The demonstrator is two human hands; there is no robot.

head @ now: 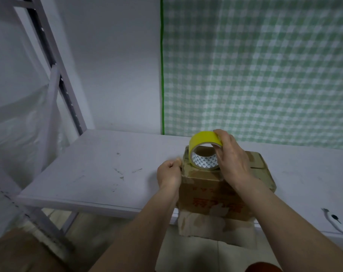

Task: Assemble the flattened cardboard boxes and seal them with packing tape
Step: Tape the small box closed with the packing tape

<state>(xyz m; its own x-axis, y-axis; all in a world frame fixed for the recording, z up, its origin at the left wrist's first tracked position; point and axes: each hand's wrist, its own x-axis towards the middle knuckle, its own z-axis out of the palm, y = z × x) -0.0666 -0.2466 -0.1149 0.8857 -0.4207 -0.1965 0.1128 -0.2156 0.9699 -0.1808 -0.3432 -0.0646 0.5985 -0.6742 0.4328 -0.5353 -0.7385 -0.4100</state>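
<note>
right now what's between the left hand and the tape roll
In the head view, only the top left corner of the cardboard box lies between the left hand, pinched at that corner, and the yellow tape roll the right hand holds on top.

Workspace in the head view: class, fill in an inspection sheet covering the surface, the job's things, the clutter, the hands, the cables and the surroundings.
Surface: white shelf board, scuffed with dark marks.
Job's things: worn cardboard box with red print stands on the board, one flap hanging below the front edge; yellow tape roll stands on edge on top of it.
Clutter: a small white object with dark marks at the board's right; too blurred to name.
Hands: right hand grips the roll; left hand pinches at the box's top left corner.
Cables: nothing seen.
Surroundings: green checked cloth behind, grey metal rack upright at left, white wall.
</note>
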